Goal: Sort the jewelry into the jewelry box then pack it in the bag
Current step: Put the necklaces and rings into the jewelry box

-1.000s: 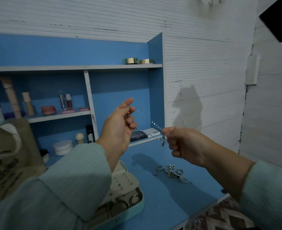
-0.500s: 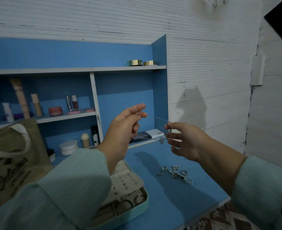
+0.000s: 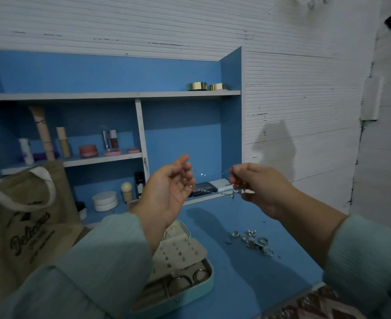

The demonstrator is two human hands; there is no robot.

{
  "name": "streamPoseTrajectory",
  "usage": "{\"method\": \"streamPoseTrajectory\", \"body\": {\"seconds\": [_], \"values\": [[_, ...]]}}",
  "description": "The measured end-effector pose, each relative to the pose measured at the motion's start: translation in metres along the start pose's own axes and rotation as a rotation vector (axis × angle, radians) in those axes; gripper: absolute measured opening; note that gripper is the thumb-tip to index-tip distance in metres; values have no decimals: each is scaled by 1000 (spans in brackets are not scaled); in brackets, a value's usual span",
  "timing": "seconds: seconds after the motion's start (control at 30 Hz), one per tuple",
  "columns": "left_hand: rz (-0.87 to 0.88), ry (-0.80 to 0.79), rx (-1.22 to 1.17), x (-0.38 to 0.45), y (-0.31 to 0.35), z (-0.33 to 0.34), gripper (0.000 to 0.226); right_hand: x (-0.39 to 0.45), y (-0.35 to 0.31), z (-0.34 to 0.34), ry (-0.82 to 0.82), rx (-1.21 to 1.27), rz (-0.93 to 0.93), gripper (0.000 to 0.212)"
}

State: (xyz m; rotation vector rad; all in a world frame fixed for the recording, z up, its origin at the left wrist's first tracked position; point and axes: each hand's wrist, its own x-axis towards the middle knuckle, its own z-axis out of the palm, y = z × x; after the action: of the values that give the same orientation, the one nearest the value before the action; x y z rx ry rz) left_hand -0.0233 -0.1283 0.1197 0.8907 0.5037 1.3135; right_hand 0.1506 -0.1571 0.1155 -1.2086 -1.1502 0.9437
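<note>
Both hands are raised over the blue desk with a thin silver chain stretched between them. My right hand pinches one end, and a small pendant dangles below its fingers. My left hand faces palm up, its curled fingers holding the other end. Below my left wrist lies the open pale jewelry box, with an earring card and rings inside. A loose pile of silver rings sits on the desk under my right hand. The tan tote bag stands at the left.
Blue shelves behind hold cosmetic bottles, jars, a dark palette and two gold tins. A white slatted wall runs along the right. The desk's front edge lies near, with a patterned rug below it.
The hands have drawn closer and levelled, so the chain span between them is shorter. My left hand dropped and turned palm up; the pendant still hangs by my right hand.
</note>
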Motion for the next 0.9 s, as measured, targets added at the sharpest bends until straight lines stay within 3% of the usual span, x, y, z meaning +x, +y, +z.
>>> {"method": "streamPoseTrajectory", "body": {"seconds": [0.17, 0.4, 0.67, 0.9], "values": [[-14, -37, 76, 0, -6, 5, 28, -6, -13, 8, -42, -422, -307, 9], [-102, -224, 273, -7, -20, 13, 37, -6, -25, 18, -66, -648, -495, 20], [-105, -272, 423, -11, -18, 13, 43, -3, -22, 16, -80, -693, -441, 12], [-32, -193, 464, -12, -12, 9, 54, -3, -14, 18, -201, -445, -159, 11]]}}
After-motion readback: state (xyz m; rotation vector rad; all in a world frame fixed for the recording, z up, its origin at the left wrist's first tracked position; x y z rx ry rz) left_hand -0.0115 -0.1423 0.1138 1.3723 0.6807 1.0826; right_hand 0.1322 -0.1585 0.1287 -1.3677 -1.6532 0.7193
